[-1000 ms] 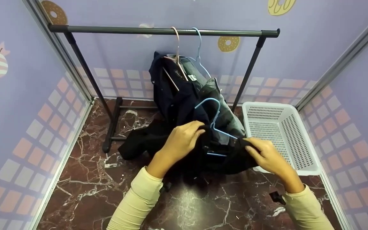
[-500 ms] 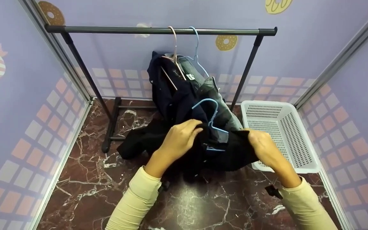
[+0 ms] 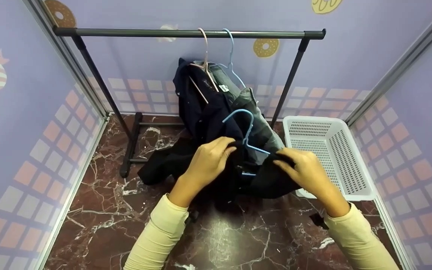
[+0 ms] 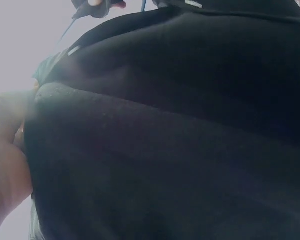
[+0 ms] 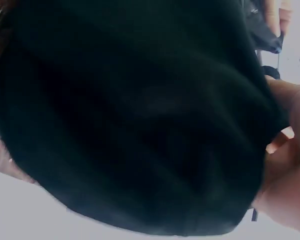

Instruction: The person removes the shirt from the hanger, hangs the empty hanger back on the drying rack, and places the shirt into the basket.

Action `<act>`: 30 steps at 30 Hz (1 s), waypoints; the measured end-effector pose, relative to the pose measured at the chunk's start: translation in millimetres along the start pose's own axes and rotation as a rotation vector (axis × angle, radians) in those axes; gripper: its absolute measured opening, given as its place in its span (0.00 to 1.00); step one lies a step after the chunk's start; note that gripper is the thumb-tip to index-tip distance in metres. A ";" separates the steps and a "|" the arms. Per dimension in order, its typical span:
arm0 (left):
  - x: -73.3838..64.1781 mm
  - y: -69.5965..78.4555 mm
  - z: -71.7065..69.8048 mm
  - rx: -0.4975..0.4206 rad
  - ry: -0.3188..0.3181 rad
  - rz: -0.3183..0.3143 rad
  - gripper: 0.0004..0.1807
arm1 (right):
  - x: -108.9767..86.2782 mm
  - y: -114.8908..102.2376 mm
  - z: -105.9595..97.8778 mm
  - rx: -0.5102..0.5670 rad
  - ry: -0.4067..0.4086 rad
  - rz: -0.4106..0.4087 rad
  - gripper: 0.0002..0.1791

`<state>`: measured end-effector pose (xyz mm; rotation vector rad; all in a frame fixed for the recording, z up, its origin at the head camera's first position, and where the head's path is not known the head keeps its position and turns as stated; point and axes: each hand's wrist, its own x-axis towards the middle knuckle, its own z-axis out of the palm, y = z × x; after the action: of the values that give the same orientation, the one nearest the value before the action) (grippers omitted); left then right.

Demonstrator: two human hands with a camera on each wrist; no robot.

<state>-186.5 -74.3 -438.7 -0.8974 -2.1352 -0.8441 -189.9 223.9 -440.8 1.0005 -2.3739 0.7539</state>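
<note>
Between both hands is a black garment (image 3: 272,183), with a light blue hanger (image 3: 249,133) partly inside it. The hanger's hook sticks up from the neck opening, and its lower bar shows inside the opening. My left hand (image 3: 208,159) pinches the garment's edge just left of the hook. On the other side, my right hand (image 3: 306,170) grips the cloth where the hanger's right arm goes under it. A black sleeve (image 3: 163,165) trails out to the left. Dark cloth (image 4: 165,140) fills most of the left wrist view, and black fabric (image 5: 140,120) most of the right wrist view.
Behind the hands stands a dark clothes rack (image 3: 144,33). A navy garment (image 3: 189,90) on a pink hanger (image 3: 205,48) and a grey-green denim garment (image 3: 253,101) on a blue hanger (image 3: 231,48) hang from it. A white plastic basket (image 3: 366,180) sits at right on the marbled floor (image 3: 126,228).
My right hand first moved the cloth up over the hanger's right arm, then came inward toward the hook, its thumb in sight again. The left hand kept its grip, almost still.
</note>
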 end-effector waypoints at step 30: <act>-4.8 -17.3 -27.3 -0.029 0.069 -0.022 0.07 | -42.7 55.3 9.6 0.338 0.304 -0.042 0.11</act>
<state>-188.6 -106.2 -432.0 -0.8485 -2.0812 -0.9066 -206.1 271.7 -490.1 0.9800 -1.9988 1.2261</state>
